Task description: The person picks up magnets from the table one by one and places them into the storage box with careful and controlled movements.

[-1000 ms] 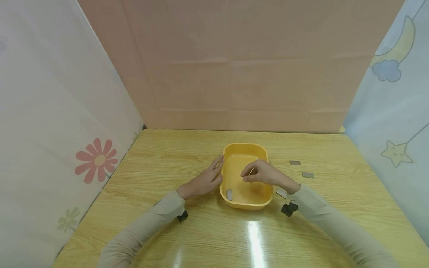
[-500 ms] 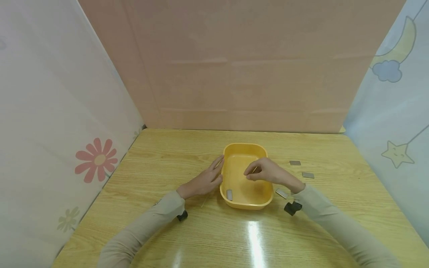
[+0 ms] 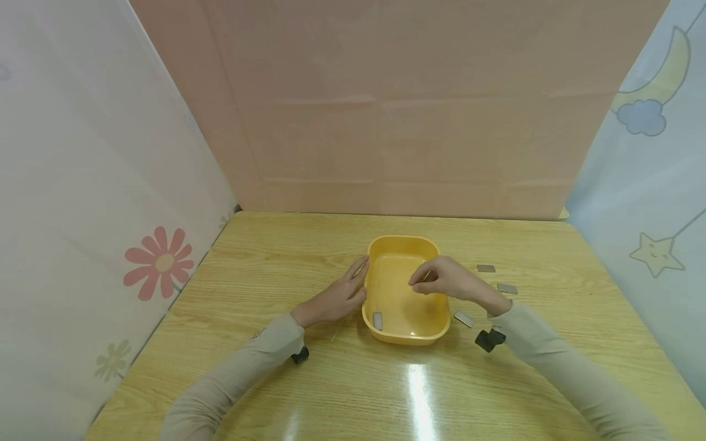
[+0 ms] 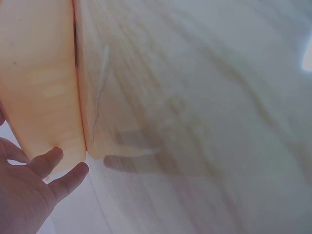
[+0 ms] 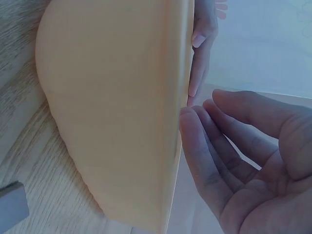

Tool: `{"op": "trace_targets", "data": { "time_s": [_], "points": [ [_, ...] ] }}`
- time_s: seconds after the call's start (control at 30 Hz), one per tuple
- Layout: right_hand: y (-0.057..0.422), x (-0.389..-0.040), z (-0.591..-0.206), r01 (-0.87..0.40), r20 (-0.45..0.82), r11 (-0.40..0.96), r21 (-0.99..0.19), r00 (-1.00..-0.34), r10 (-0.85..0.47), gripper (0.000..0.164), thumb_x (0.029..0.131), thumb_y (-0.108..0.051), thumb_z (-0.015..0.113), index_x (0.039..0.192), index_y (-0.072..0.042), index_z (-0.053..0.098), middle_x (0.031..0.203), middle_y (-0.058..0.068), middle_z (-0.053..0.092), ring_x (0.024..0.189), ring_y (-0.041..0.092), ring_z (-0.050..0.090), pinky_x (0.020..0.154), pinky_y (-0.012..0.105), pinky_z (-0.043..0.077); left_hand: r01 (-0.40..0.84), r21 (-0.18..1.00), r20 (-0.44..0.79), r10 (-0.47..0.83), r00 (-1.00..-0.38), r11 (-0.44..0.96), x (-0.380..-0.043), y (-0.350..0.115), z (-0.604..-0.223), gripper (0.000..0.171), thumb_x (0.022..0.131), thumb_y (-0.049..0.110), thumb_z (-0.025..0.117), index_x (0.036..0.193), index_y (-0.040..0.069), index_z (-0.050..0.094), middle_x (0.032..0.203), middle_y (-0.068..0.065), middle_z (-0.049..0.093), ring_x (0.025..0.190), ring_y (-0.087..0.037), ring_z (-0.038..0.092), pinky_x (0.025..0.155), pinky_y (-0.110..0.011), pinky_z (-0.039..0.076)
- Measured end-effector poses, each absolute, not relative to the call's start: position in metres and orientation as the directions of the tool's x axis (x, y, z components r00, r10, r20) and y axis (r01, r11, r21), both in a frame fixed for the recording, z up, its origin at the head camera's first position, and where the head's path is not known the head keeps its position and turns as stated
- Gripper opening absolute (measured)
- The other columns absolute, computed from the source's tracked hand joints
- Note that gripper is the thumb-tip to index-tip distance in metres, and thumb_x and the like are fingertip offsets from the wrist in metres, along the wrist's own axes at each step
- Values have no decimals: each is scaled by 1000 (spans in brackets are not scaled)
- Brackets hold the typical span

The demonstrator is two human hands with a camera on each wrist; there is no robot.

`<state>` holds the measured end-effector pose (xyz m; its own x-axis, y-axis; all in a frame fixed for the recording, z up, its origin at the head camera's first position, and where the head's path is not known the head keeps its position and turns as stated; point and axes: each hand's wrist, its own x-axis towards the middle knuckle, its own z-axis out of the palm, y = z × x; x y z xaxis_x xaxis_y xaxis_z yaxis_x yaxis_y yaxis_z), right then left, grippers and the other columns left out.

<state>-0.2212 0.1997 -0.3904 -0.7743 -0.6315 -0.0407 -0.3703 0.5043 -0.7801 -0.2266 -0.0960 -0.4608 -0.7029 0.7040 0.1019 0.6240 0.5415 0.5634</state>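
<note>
A yellow plastic tub [image 3: 405,339] stands on the wooden table, with one flat grey rectangular piece [image 3: 377,321] lying inside at its near left corner. My left hand [image 3: 336,299] rests along the tub's left side, fingers extended against the wall. Over the right half of the tub hovers my right hand [image 3: 449,280]. Its fingers [image 5: 192,131] bend loosely in the right wrist view, with the thumb apart from them and nothing held. In the left wrist view, the left fingertips [image 4: 73,178] are spread at the tub's wall [image 4: 44,83].
Right of the tub lie three more flat grey pieces: one close to its near right side [image 3: 463,318], another farther right [image 3: 507,288] and a third behind that one [image 3: 486,268]. A pink sheet [image 3: 397,122] rises behind the table, with printed sheets at both sides.
My right hand has drawn rightward and slightly away from me over the tub, its sleeve moving with it. The left hand, the tub and the grey pieces stay where they were.
</note>
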Motion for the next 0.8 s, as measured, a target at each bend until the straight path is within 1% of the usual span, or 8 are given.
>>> {"op": "trace_targets", "data": {
  "time_s": [0.27,0.37,0.43,0.53,0.6,0.67,0.77,0.8],
  "points": [
    [203,-223,-393,-368,-40,505,-781,-777,-628,20,92,-11,71,104,4,73,97,10,73,83,23,67,70,31,54,628,559,108,704,-702,541,-228,-96,-462,60,107,17,36,154,-9,9,165,-13,-4,105,-20,59,95,-31,47],
    [204,-222,-392,-366,-41,506,-781,-779,-625,19,92,-11,71,104,4,73,97,9,73,83,24,68,71,31,54,631,559,109,707,-699,538,-230,-96,-463,60,107,17,36,154,-8,9,165,-13,-4,105,-20,59,95,-31,47],
    [205,-221,-392,-365,-40,502,-784,-777,-628,19,92,-11,70,104,4,73,98,10,73,85,29,68,72,31,54,630,563,109,707,-699,536,-230,-96,-464,60,107,17,36,154,-8,9,165,-12,-4,99,-17,60,92,-30,48],
    [206,-221,-390,-366,-39,498,-786,-775,-631,19,93,-10,70,104,4,73,99,11,73,87,34,69,72,31,55,624,569,103,706,-701,536,-230,-95,-464,60,107,17,35,154,-9,9,165,-12,-5,80,-12,60,83,-26,50],
    [208,-220,-389,-372,-35,496,-785,-772,-634,18,93,-10,70,104,4,73,99,11,73,87,33,68,72,31,55,621,574,100,708,-700,534,-229,-95,-463,60,107,17,35,154,-9,8,165,-12,-6,69,-10,57,77,-25,50],
    [209,-221,-388,-381,-29,500,-778,-773,-634,18,93,-11,70,103,3,73,99,10,73,85,29,68,71,31,54,619,578,95,709,-698,532,-229,-95,-463,60,107,17,35,154,-9,7,165,-12,-7,65,-9,55,75,-24,50],
    [210,-221,-387,-397,-19,505,-767,-771,-636,18,92,-11,70,103,3,74,97,10,73,83,22,67,70,30,53,619,582,96,711,-697,528,-229,-95,-462,61,107,17,35,155,-9,7,165,-12,-7,77,-8,58,81,-25,49],
    [211,-222,-387,-402,-16,507,-762,-771,-636,18,92,-11,71,103,3,74,97,9,73,82,20,66,70,30,53,618,583,94,711,-696,528,-228,-95,-462,61,107,17,35,155,-8,7,165,-11,-8,76,-9,59,80,-25,50]
  ]
}}
